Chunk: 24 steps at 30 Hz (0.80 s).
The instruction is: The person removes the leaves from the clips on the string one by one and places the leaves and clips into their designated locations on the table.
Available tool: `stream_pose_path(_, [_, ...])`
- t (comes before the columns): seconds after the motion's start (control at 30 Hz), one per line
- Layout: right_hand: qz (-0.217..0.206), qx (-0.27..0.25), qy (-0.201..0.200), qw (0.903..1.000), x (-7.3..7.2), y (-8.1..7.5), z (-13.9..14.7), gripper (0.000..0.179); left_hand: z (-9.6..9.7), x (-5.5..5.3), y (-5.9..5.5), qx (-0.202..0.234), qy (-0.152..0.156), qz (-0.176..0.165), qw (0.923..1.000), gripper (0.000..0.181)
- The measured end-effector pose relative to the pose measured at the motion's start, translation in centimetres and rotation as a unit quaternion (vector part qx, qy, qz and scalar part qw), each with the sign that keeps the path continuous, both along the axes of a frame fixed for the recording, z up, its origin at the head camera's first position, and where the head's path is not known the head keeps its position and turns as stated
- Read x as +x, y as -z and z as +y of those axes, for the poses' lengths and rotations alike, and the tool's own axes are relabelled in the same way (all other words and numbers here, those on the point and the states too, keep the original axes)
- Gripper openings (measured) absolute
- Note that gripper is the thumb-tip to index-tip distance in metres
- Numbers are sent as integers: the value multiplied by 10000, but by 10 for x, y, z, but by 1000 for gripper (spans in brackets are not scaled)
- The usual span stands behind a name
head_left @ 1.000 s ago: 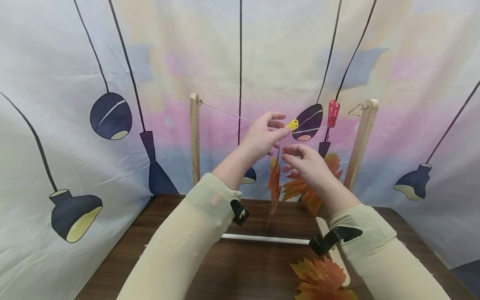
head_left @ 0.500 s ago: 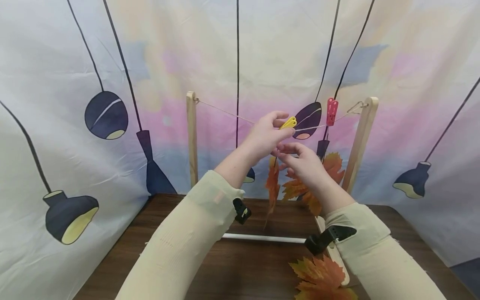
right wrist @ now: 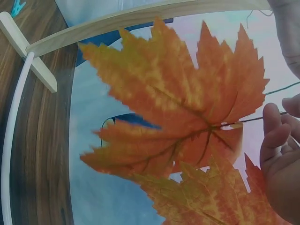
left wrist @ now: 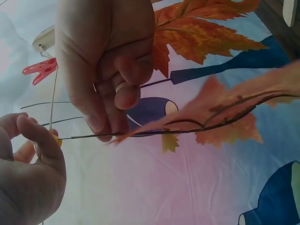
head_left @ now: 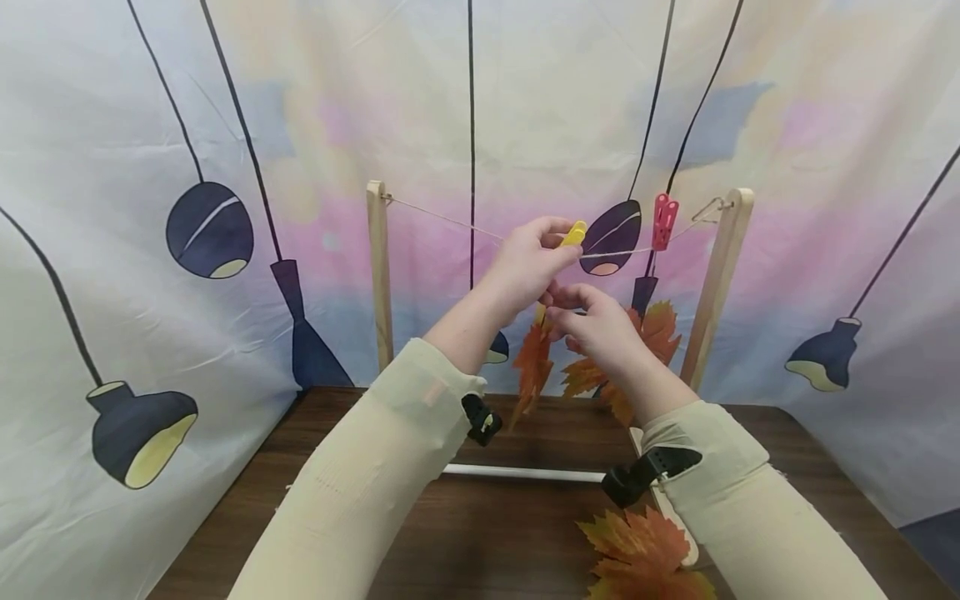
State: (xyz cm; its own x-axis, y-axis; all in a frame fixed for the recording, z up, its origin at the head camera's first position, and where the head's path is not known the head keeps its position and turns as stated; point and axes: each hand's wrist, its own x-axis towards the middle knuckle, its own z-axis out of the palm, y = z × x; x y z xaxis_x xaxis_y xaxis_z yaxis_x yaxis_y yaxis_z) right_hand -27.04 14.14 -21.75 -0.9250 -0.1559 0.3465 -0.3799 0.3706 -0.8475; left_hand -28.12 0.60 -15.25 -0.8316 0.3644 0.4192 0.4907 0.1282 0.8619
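My left hand (head_left: 527,260) pinches a yellow clothespin (head_left: 575,234) at the string (head_left: 442,217), which sags between two wooden posts. Below it, my right hand (head_left: 597,327) pinches the thin dark stem (left wrist: 84,136) of an orange artificial maple leaf (head_left: 533,362). That leaf hangs edge-on in the head view and shows its broad face in the right wrist view. In the left wrist view its stem runs up to the yellow clothespin at the left fingertips; the clothespin's jaws are mostly hidden. A red clothespin (head_left: 663,222) sits on the string to the right, with another maple leaf (head_left: 660,333) hanging beneath.
A left post (head_left: 379,275) and a right post (head_left: 717,287) stand on a dark wooden table (head_left: 480,533), joined low down by a white rod (head_left: 525,473). A third maple leaf (head_left: 641,554) lies in front. A blue clothespin (right wrist: 18,8) lies on the table.
My right hand has moved left to the leaf's stem and now pinches it. The leaf's lower end has swung left. The yellow clothespin has tilted more upright in my left hand.
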Motion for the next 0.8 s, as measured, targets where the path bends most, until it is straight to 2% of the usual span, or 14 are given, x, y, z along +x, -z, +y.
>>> stream_pose_path(0.3, [-3, -124, 101, 9999, -2, 1, -3, 31, -2, -1, 1, 92, -1, 0, 10000, 34])
stream_pose_path(0.57, [45, 17, 231, 9997, -3, 1, -5, 25, -1, -1, -1, 127, -4, -97, 9999, 33])
stream_pose_path(0.8, [73, -89, 156, 9998, -3, 0, -5, 19, -2, -1, -3, 339, -52, -132, 9993, 30])
